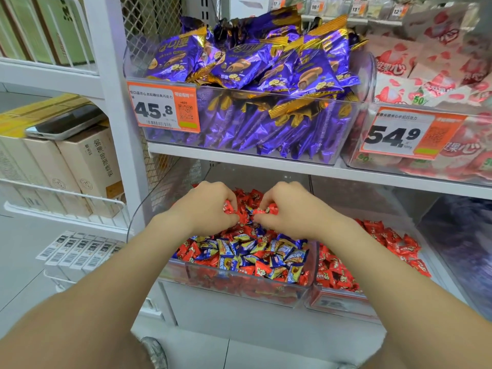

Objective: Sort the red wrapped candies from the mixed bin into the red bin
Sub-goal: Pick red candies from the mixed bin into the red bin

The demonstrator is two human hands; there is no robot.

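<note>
Reaching into the clear plastic mixed bin [165, 193] on the lower level, both bare hands are working close together above its back part, almost touching each other. The left hand [210, 209] is curling its fingers round several red wrapped candies [229, 208] and is gripping them against the palm. The right hand [288, 211] is also clamping on red candies, pinching them between the thumb and the bent fingers; how many it is holding I cannot tell. Under the hands the mixed bin is lying full of red pieces mixed with blue wrapped candies [229, 253], and the blue ones are lying mostly near the front wall. Just beside it, on the person's right, the clear red bin [339, 302] is holding only red candies, and the two bins are standing wall to wall. Above, a white shelf board [239, 159] is carrying a clear tub of purple foil snack packets [247, 67] with an orange price tag [163, 107] showing 45.8.
</note>
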